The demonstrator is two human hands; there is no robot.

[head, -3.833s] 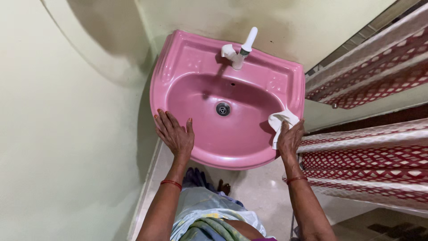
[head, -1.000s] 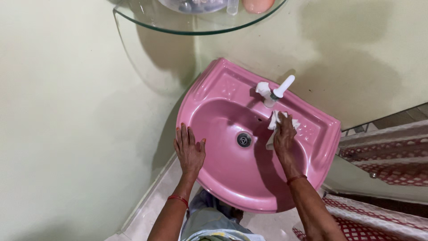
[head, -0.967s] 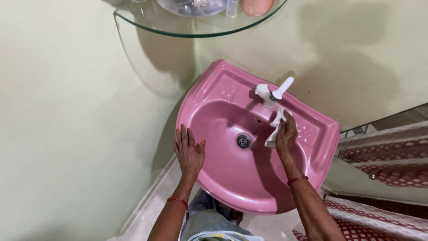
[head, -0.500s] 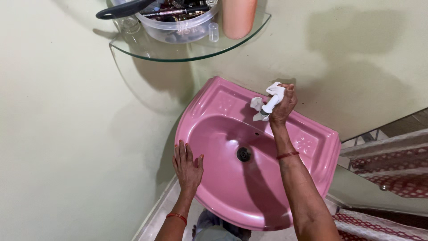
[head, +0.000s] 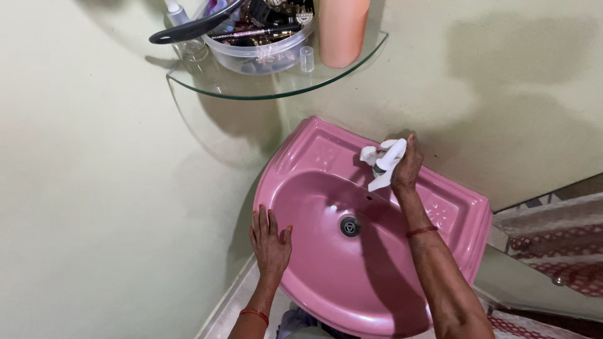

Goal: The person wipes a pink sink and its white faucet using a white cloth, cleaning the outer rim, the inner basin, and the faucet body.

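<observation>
A pink wall-mounted sink fills the lower middle of the head view, with a metal drain in its bowl. At its back stands a white tap. My right hand is closed around a white cloth and presses it against the tap's lever. My left hand lies flat, fingers spread, on the sink's front left rim and holds nothing.
A curved glass shelf hangs on the pale green wall above the sink. It carries a clear plastic tub of small items, a black comb and a peach bottle. Red-and-white patterned cloth lies at the lower right.
My right hand carried the cloth from the sink's right rim, across the bowl's back, up to the tap. The view tilted upward, showing the shelf. My left hand stayed on the rim.
</observation>
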